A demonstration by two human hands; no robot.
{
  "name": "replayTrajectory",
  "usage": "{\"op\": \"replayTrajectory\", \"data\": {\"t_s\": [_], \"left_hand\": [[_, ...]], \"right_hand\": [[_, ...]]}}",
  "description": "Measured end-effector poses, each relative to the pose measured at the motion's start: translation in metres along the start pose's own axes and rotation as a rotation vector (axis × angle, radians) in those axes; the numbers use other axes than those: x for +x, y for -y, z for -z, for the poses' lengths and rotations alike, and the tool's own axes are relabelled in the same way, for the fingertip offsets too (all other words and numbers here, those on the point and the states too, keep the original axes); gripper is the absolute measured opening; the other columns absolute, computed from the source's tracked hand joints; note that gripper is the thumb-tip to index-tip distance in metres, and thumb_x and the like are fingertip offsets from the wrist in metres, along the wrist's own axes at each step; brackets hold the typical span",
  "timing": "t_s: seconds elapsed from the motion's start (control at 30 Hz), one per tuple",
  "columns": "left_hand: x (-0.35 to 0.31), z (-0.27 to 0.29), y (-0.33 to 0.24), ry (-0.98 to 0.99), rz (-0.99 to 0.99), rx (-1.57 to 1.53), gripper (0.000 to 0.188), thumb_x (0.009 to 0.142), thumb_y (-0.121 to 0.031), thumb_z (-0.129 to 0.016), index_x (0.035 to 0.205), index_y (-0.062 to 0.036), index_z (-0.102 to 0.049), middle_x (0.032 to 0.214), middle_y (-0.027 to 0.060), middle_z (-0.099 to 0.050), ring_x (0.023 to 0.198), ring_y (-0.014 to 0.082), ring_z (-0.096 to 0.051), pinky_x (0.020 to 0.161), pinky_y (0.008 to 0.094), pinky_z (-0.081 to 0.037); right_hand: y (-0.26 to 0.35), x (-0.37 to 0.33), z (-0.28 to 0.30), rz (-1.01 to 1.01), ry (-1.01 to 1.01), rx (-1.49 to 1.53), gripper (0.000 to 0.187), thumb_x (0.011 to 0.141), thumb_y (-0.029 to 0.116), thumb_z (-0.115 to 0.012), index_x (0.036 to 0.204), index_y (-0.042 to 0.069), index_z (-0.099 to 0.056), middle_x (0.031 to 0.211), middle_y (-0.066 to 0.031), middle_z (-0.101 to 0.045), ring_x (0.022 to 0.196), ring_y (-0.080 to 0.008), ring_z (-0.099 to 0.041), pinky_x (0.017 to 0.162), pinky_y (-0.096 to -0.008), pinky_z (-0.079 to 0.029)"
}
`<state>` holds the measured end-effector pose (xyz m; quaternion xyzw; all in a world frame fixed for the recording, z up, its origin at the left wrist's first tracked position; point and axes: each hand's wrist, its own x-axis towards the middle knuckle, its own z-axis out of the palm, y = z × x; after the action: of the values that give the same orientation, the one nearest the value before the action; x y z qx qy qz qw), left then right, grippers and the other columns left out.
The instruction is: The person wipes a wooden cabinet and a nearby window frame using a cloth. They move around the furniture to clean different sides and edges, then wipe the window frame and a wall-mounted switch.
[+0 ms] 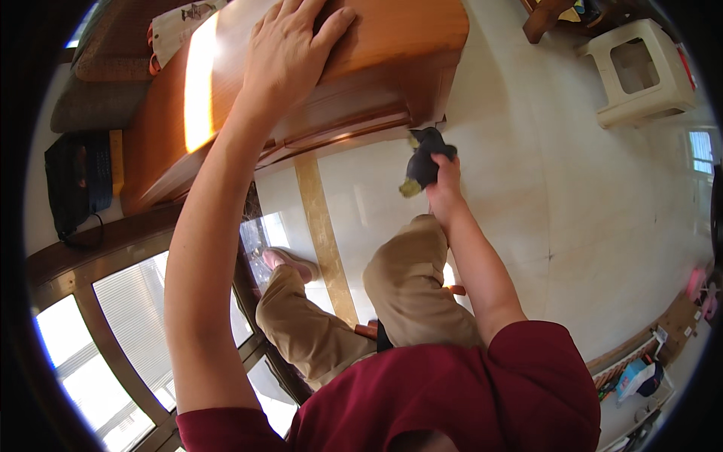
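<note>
My left hand lies palm down on the glossy top of a brown wooden table, its fingers stretched out and cut off in part by the upper edge of the view. Lower and to the right, my right hand is closed around a crumpled dark cloth with yellow-green patches at its ends. The cloth hangs in the air beside the table's near right corner, above the pale floor and just beyond my knee. It is slightly blurred, and its exact kind cannot be made out.
A cream plastic stool stands at the far right. On the left are a dark bag and brown-framed glass panes. Low shelving with mixed items fills the lower right. My bent legs are below the table.
</note>
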<state>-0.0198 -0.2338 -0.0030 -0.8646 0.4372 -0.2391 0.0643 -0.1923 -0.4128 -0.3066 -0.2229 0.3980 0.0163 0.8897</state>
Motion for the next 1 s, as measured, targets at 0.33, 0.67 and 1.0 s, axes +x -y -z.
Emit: {"op": "replayTrajectory", "data": {"t_s": [0.33, 0.67, 1.0], "left_hand": [[0.008, 0.005, -0.001, -0.001, -0.004, 0.002, 0.027, 0.098, -0.023, -0.061, 0.123, -0.0148, -0.067, 0.147, 0.0203, -0.055, 0.137, 0.0415, -0.050, 0.104, 0.0540, -0.048], [0.002, 0.003, -0.001, 0.029, 0.061, -0.038, 0.027, 0.100, -0.025, -0.059, 0.123, -0.0133, -0.067, 0.149, 0.0201, -0.052, 0.141, 0.0401, -0.045, 0.110, 0.0529, -0.044], [-0.001, 0.010, -0.004, 0.133, 0.241, -0.131, 0.043, 0.104, -0.035, -0.052, 0.137, -0.0094, -0.061, 0.153, 0.0212, -0.049, 0.142, 0.0401, -0.045, 0.117, 0.0498, -0.036]], "right_hand": [[-0.130, 0.002, -0.128, -0.153, 0.167, -0.275, 0.041, 0.089, 0.001, -0.068, 0.130, 0.004, -0.061, 0.120, -0.0076, -0.066, 0.110, -0.0241, -0.062, 0.095, -0.0389, -0.051], [-0.047, 0.048, -0.029, 0.283, -0.096, -0.191, 0.025, 0.094, 0.001, -0.058, 0.118, -0.001, -0.065, 0.110, -0.0138, -0.070, 0.094, -0.0265, -0.070, 0.083, -0.0391, -0.060], [-0.162, 0.135, -0.016, -0.299, -0.081, -0.126, 0.021, 0.093, 0.000, -0.063, 0.112, -0.007, -0.063, 0.111, -0.0180, -0.068, 0.101, -0.0343, -0.067, 0.090, -0.0488, -0.059]]}}
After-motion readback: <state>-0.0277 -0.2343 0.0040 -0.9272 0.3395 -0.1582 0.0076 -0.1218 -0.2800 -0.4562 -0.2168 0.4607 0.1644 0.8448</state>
